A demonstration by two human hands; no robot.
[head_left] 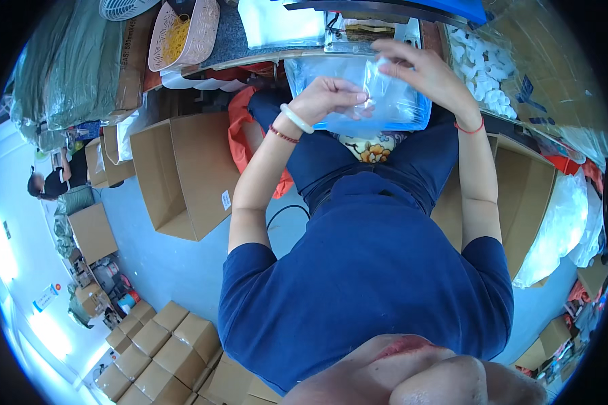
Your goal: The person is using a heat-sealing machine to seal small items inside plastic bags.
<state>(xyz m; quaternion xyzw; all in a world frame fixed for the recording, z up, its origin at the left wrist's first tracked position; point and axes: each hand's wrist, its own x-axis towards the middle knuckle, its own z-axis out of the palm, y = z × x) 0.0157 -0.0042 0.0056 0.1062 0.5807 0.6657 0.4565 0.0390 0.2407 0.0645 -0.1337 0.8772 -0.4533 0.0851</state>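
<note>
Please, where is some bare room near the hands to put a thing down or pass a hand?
Both hands, left hand and right hand, hold the clear plastic bag over the lap. Bare floor shows left of the person, between the open cardboard box and the stacked boxes. The worktop ahead is crowded, and so is the right side with the bags of white pieces.

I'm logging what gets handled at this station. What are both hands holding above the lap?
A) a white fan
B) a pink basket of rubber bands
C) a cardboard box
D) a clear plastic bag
D: the left hand and right hand both pinch the clear plastic bag over the lap.
</note>
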